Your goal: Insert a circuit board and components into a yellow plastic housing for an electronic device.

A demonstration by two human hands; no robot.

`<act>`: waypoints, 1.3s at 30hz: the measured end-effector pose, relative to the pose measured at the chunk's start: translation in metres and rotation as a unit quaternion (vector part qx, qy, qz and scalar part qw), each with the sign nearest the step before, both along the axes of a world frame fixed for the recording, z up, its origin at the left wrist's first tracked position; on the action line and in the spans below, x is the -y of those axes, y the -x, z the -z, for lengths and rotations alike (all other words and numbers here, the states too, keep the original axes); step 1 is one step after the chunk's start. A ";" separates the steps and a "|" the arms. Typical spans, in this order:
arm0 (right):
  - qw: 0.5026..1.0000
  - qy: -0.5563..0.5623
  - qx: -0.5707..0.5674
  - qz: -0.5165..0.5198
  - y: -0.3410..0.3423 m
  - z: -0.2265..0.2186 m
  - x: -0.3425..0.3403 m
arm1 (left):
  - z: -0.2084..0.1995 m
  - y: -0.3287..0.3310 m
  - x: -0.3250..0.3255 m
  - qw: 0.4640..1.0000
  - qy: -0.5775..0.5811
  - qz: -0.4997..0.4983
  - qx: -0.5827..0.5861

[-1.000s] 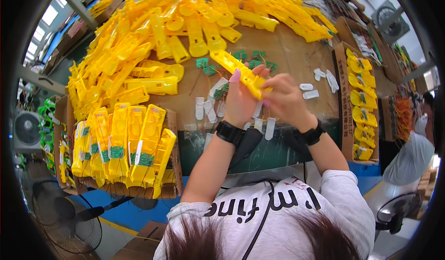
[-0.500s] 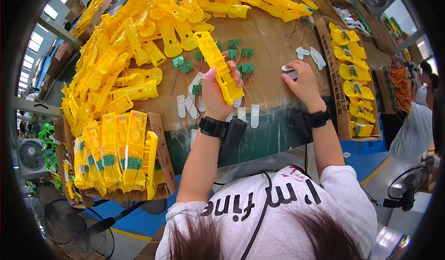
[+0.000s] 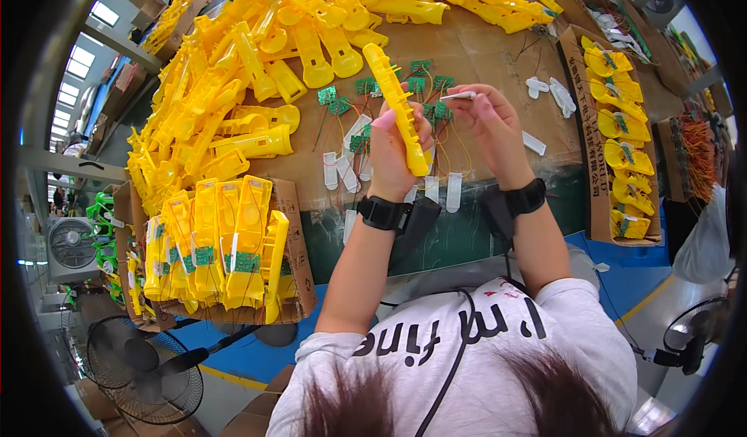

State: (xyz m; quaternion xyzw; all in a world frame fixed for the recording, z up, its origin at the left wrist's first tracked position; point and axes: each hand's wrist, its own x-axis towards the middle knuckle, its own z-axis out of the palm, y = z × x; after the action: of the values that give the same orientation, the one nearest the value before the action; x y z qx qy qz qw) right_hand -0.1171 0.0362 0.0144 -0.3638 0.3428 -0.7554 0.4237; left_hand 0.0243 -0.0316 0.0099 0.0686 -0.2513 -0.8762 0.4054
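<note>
My left hand (image 3: pixel 394 153) is wrapped round a long yellow plastic housing (image 3: pixel 399 114), held tilted with its notched edge toward the right. Pinched between the fingertips of my right hand (image 3: pixel 498 129) is a small white plastic piece (image 3: pixel 461 96), a little apart from the housing. Beneath and behind both hands lie green circuit boards (image 3: pixel 421 84) with thin wires, partly hidden by the left hand. Several white strips (image 3: pixel 454 193) are spread around the left wrist. Another white strip (image 3: pixel 534 143) rests beside the right wrist, with odd-shaped white pieces (image 3: pixel 562 98) farther off.
A big heap of yellow housings (image 3: pixel 226 110) covers the table's left and far side. At the near left, a cardboard box (image 3: pixel 299 227) holds housings fitted with boards. Along the right edge, a long carton (image 3: pixel 595 180) carries yellow parts. A black fan (image 3: pixel 144 367) stands at lower left.
My right hand has lifted a white piece off the table and come closer to the housing. The left hand has turned the housing from its open face onto its edge. The whole view has shifted slightly.
</note>
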 end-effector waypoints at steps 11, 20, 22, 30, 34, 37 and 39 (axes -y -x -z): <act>0.999 -0.045 -0.009 0.011 -0.008 0.003 -0.004 | 0.004 0.003 -0.002 0.998 0.037 -0.031 0.039; 0.993 -0.076 -0.021 -0.084 -0.021 -0.002 -0.010 | 0.004 0.010 -0.008 0.980 0.099 -0.074 0.156; 0.993 -0.075 -0.043 -0.075 -0.023 -0.001 -0.011 | -0.002 0.012 -0.015 0.971 0.104 -0.105 0.186; 0.991 -0.097 -0.088 -0.035 -0.030 0.003 -0.013 | 0.008 0.010 -0.015 0.961 0.167 -0.081 0.206; 0.976 -0.057 -0.210 0.030 -0.032 -0.002 -0.015 | 0.009 0.012 -0.017 0.954 0.191 -0.098 0.211; 0.966 -0.046 -0.252 0.041 -0.033 -0.004 -0.015 | 0.009 0.012 -0.019 0.944 0.210 -0.115 0.228; 0.959 -0.043 -0.276 0.041 -0.032 -0.006 -0.014 | 0.009 0.012 -0.018 0.958 0.167 -0.111 0.205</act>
State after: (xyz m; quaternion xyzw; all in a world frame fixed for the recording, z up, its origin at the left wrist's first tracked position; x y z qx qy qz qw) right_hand -0.0849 0.0497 0.0206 -0.5253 0.4933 -0.6267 0.2965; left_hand 0.0127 -0.0133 0.0009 0.2058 -0.4629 -0.7380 0.4458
